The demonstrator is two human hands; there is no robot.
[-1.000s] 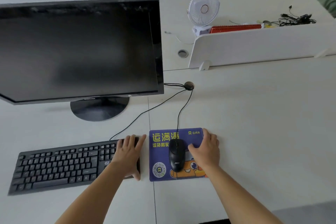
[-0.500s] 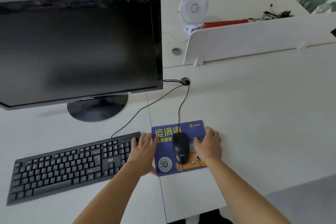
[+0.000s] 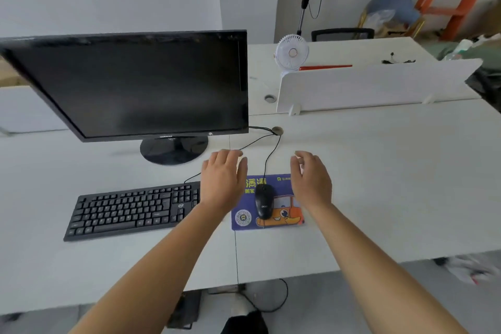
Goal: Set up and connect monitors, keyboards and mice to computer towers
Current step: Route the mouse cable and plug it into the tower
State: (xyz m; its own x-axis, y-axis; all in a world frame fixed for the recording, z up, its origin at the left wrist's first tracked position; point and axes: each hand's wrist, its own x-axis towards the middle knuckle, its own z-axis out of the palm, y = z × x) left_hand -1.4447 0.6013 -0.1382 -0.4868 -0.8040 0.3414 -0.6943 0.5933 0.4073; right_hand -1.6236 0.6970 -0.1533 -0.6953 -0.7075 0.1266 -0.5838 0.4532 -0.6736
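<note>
Desk (image 3: 379, 184) surface, white and wide, carries the whole set, with plenty of bare room to the right and along the near edge. Largest on it is the monitor (image 3: 135, 84), dark-screened, upright on its round foot at far left. A white divider (image 3: 374, 87) closes off the far right side. Near left lies the keyboard (image 3: 130, 209), its long axis running left to right and its right end hidden under the left hand (image 3: 222, 182). Just right of the keyboard is the mouse pad (image 3: 292, 214), and the right hand (image 3: 311, 182) hovers over its far right corner. Both hands hold nothing, palms down and fingers loosely spread, the right one's a little curled. Between them, clear of both, sits the mouse (image 3: 264, 202) on the pad, its long axis pointing near to far. It lies just nearer than the fingertips, and neither hand looks clearly closer to it. Its cable (image 3: 268, 157) runs away to the small grommet (image 3: 277, 131) beside the monitor's lower right corner, where the other leads also drop through. No tower is in view, so the connections below cannot be checked. This station looks arranged, and any nudge to the mouse has free space on every side of the pad.
</note>
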